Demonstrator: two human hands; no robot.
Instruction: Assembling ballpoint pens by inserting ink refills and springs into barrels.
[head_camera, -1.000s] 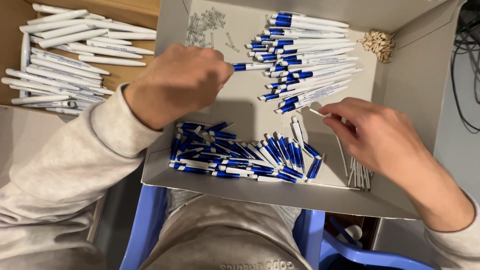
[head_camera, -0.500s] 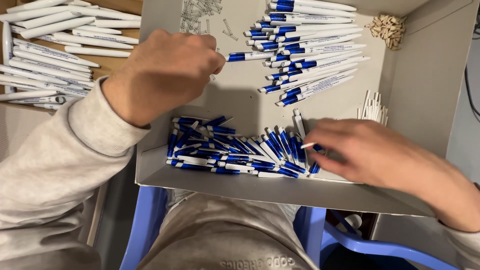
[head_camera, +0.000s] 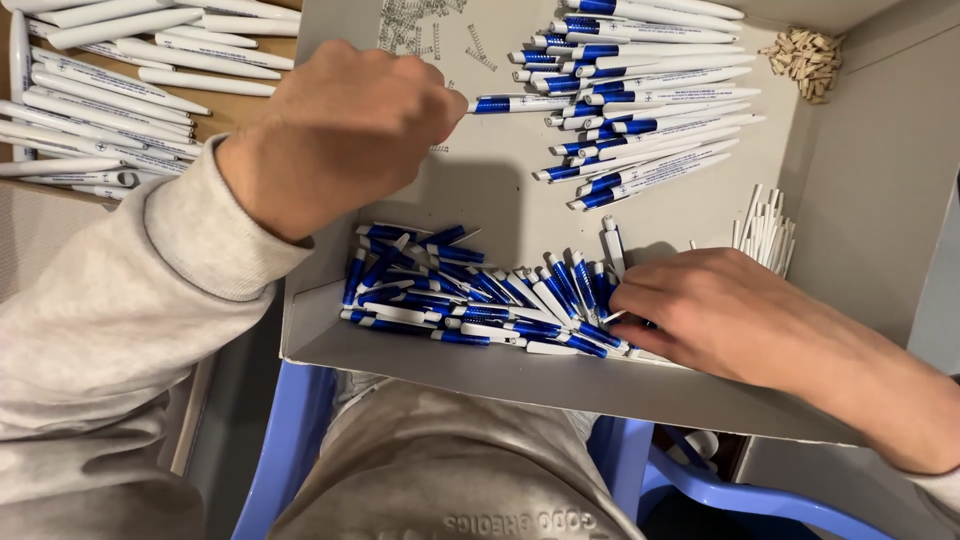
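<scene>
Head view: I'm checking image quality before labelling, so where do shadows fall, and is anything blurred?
Head view: the left hand casts a soft shadow onto the cardboard tray below it; the right hand is sharp among the blue pen parts; no glare.

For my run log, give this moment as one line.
left hand: holds pen | right hand: on pen-part pile | tray

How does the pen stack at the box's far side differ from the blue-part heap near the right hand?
The pen stack lies roughly parallel; the blue-part heap is jumbled. The pen stack's pieces are long, mostly white; the blue-part heap's are short, mostly blue. Both lie inside the cardboard box.
</scene>
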